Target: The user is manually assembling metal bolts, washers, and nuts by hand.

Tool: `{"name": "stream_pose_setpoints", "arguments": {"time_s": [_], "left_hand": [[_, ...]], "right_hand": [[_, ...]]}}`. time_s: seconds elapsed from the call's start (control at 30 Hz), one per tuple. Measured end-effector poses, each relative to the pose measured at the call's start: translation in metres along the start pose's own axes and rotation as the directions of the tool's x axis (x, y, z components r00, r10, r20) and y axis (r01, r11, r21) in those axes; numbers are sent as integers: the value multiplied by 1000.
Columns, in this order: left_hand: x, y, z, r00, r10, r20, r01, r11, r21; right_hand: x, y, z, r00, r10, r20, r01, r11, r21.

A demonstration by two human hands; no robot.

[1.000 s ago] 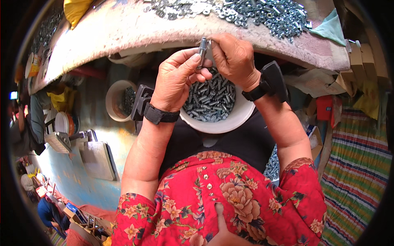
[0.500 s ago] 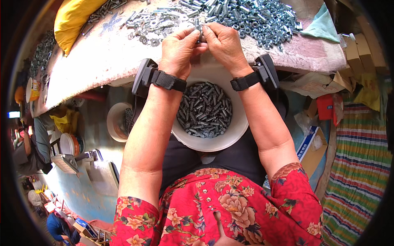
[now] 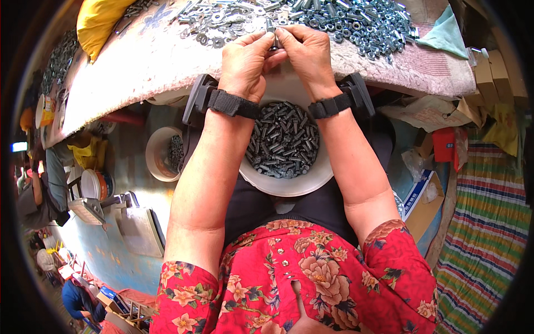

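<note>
My left hand (image 3: 243,62) and my right hand (image 3: 309,54) meet at the near edge of the cloth-covered table (image 3: 139,72). Between their thumbs and fingers they pinch one small metal bolt (image 3: 271,25), its shiny upper end sticking up past the thumbs. Fingers hide most of its lower part. Just beyond the hands lie a pile of flat washers (image 3: 218,19) and a heap of nuts and metal sleeves (image 3: 356,28). Below my wrists, a white bucket (image 3: 286,189) between my legs holds many dark bolts (image 3: 283,139).
A yellow bag (image 3: 100,25) lies at the table's far left, a pale green cloth (image 3: 445,34) at its right. On the floor to the left stand a smaller white bucket (image 3: 156,156) and a floodlight (image 3: 87,210). A blue-and-white box (image 3: 420,195) and striped sheet (image 3: 484,222) are at right.
Both hands keep their pinch on the bolt, with the fingers slightly shifted around it. The whole view has shifted a little, so the table and heaps appear higher and further right.
</note>
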State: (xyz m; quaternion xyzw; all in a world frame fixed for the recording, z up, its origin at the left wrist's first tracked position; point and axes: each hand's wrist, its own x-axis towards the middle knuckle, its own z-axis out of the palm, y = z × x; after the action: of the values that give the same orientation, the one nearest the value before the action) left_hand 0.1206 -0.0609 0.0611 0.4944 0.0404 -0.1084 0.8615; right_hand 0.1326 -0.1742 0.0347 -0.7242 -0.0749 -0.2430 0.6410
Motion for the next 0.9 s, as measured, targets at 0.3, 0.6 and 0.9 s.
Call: {"name": "stream_pose_setpoints", "arguments": {"time_s": [0.3, 0.6, 0.9], "left_hand": [[-18, 6, -3, 979, 10, 201, -3, 999, -34], [-80, -7, -23, 979, -51, 198, -13, 950, 311], [-97, -3, -19, 986, -38, 160, -43, 878, 476]], "right_hand": [[14, -7, -11, 848, 530, -6, -344, 558, 755], [-34, -21, -5, 867, 495, 54, -224, 292, 930], [-60, -47, 5, 926, 360, 115, -295, 499, 815]]}}
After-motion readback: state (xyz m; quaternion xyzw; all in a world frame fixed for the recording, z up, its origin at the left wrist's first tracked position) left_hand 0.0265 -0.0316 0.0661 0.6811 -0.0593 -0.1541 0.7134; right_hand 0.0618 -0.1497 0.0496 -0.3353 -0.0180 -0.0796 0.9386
